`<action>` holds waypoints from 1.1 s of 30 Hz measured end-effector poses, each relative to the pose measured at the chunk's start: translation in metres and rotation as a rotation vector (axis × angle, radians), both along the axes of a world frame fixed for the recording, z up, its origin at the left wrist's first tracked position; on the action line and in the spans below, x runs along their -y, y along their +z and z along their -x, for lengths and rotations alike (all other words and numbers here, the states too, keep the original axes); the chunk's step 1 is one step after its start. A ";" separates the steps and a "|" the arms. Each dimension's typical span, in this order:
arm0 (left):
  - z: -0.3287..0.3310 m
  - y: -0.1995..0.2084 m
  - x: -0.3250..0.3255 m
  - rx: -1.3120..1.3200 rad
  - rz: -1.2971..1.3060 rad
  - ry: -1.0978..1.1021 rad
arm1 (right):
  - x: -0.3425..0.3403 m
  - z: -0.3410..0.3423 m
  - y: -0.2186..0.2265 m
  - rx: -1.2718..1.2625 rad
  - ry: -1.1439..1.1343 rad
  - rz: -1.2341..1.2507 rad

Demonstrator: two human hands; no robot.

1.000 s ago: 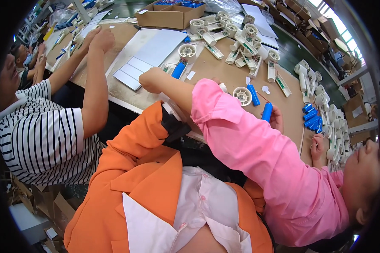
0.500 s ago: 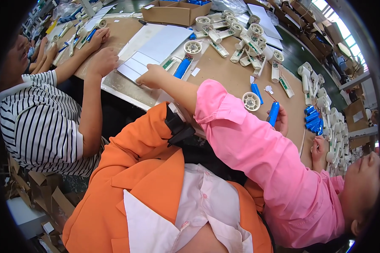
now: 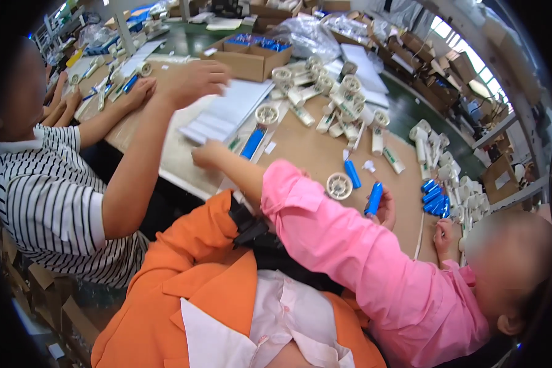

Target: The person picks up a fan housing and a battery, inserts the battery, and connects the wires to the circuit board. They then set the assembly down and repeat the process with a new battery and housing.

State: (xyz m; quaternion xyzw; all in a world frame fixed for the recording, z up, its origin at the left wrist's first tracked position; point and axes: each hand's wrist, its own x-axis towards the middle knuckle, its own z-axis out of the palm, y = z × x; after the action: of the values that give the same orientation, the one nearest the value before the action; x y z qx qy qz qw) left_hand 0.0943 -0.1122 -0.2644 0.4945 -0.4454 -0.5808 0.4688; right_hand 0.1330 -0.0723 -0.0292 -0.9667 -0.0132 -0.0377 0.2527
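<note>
My right hand (image 3: 386,210) is closed round a blue cylindrical battery (image 3: 375,197), held upright over the table's right part. Beside it a second blue battery (image 3: 352,174) lies next to a round white ring-shaped fan part (image 3: 339,186). My left arm, in an orange sleeve with a black cuff (image 3: 248,224), runs behind a co-worker's pink sleeve (image 3: 325,214); the fingers of my left hand are hidden there. Past that sleeve, the co-worker's hand (image 3: 211,154) lies by a white sheet stack (image 3: 230,110). Close by is a blue battery (image 3: 251,144) below a white fan housing (image 3: 267,114).
White fan housings (image 3: 349,107) are heaped at the back, with a cardboard box (image 3: 245,58) of blue parts. Blue batteries (image 3: 435,199) lie on the right. A co-worker in a striped shirt (image 3: 55,190) raises a hand (image 3: 196,80) on the left. The pink-sleeved arm crosses in front of me.
The view has shifted, so the table sits lower and further left. The striped-shirt co-worker's hand has lifted off the white sheets. My right hand still holds the battery.
</note>
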 end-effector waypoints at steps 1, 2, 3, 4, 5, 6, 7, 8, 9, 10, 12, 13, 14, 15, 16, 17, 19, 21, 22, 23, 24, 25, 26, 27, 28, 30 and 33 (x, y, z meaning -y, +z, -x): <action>0.002 0.003 -0.006 0.037 0.009 -0.012 | 0.004 0.004 0.000 0.015 -0.015 -0.009; 0.003 0.008 -0.012 0.076 0.022 -0.026 | 0.003 0.008 -0.001 0.031 -0.022 -0.017; 0.004 0.015 -0.017 0.117 0.037 -0.047 | 0.005 0.012 0.000 0.051 -0.028 -0.044; 0.004 0.023 -0.022 0.155 0.052 -0.068 | 0.005 0.014 0.003 0.073 -0.022 -0.077; 0.002 0.031 -0.030 0.195 0.065 -0.081 | 0.002 0.016 0.007 0.097 -0.002 -0.126; 0.005 0.043 -0.029 0.232 0.089 -0.117 | 0.008 0.030 0.010 0.113 -0.021 -0.163; 0.007 0.054 -0.030 0.268 0.120 -0.141 | 0.012 0.050 0.016 0.140 -0.047 -0.215; 0.010 0.066 -0.030 0.305 0.148 -0.159 | 0.020 0.090 0.017 0.187 -0.109 -0.267; 0.014 0.080 -0.029 0.339 0.187 -0.184 | 0.034 0.152 0.006 0.273 -0.261 -0.344; 0.015 0.090 -0.031 0.375 0.215 -0.188 | 0.044 0.229 -0.015 0.432 -0.453 -0.485; 0.016 0.108 -0.039 0.460 0.260 -0.176 | 0.050 0.348 -0.064 0.801 -0.788 -0.767; 0.017 0.113 -0.039 0.493 0.283 -0.193 | 0.053 0.369 -0.066 0.848 -0.838 -0.781; 0.019 0.122 -0.038 0.538 0.312 -0.221 | 0.049 0.367 -0.054 0.807 -0.846 -0.760; 0.023 0.130 -0.037 0.578 0.347 -0.259 | 0.043 0.347 -0.039 0.676 -0.821 -0.688; 0.026 0.139 -0.037 0.628 0.386 -0.295 | 0.039 0.310 -0.016 0.476 -0.757 -0.559; 0.023 0.149 -0.045 0.695 0.403 -0.291 | 0.038 0.253 0.018 0.209 -0.607 -0.377; 0.027 0.159 -0.040 0.790 0.480 -0.337 | 0.035 0.177 0.068 -0.150 -0.409 -0.140; 0.022 0.173 -0.059 0.845 0.513 -0.304 | 0.039 0.168 0.088 -0.304 -0.349 -0.158; 0.034 0.178 -0.050 0.856 0.540 -0.337 | 0.049 0.198 0.100 -0.336 -0.423 -0.217; 0.034 0.179 -0.055 0.840 0.534 -0.312 | 0.055 0.227 0.086 -0.212 -0.460 -0.242; 0.038 0.181 -0.052 0.806 0.511 -0.288 | 0.057 0.272 0.060 0.022 -0.563 -0.324; 0.027 0.173 -0.058 0.771 0.460 -0.215 | 0.060 0.296 0.016 0.278 -0.616 -0.445; 0.032 0.173 -0.049 0.714 0.441 -0.160 | 0.064 0.328 -0.020 0.559 -0.729 -0.549; 0.038 0.174 -0.041 0.694 0.432 -0.185 | 0.059 0.352 -0.050 0.749 -0.800 -0.577; 0.036 0.177 -0.042 0.769 0.444 -0.123 | 0.063 0.350 -0.055 0.738 -0.815 -0.624; 0.039 0.178 -0.043 0.917 0.475 -0.024 | 0.063 0.353 -0.060 0.721 -0.845 -0.688; 0.048 0.180 -0.044 0.894 0.432 -0.091 | 0.058 0.355 -0.054 0.794 -0.841 -0.716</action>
State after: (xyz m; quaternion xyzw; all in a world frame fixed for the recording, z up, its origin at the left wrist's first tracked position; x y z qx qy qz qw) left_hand 0.0463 -0.0683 -0.0847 0.5668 -0.7340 -0.2263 0.2980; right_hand -0.2221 -0.1307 -0.0831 -0.6592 0.2853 -0.4867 0.4971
